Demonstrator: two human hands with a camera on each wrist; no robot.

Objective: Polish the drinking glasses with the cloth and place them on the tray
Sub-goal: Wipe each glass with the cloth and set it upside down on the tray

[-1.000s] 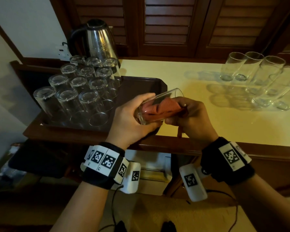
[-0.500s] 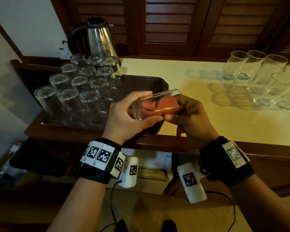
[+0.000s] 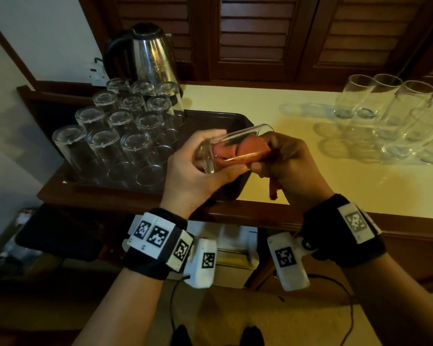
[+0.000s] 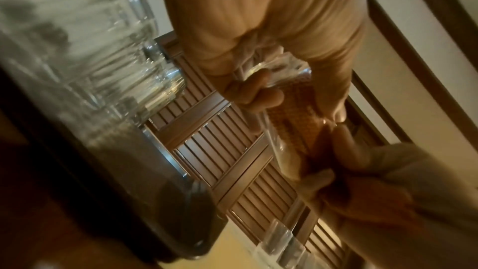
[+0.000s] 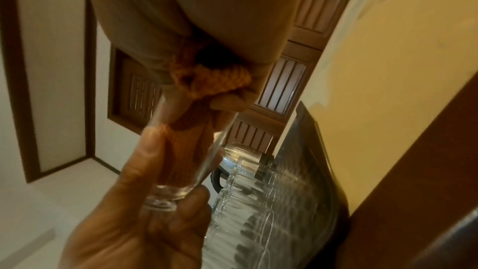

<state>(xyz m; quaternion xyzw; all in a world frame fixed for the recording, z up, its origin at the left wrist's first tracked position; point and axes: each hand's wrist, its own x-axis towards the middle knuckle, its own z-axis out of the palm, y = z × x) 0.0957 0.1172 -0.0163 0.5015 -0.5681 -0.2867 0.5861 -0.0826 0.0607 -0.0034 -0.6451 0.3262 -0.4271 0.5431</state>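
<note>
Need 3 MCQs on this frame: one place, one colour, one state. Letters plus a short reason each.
1. Where is the kettle?
A. behind the tray
B. on the floor
C. right end of the counter

2. What colour is the cloth?
A. blue
B. white
C. orange-red

3. How do the glasses on the tray stand?
A. on their sides
B. upside down
C. stacked inside one another

Key:
1 A, it stands at the wall past the tray's far edge.
2 C, it shows orange-red through the held glass, which the left hand grips while the right hand works the cloth.
3 B, their thick bases face up.
</note>
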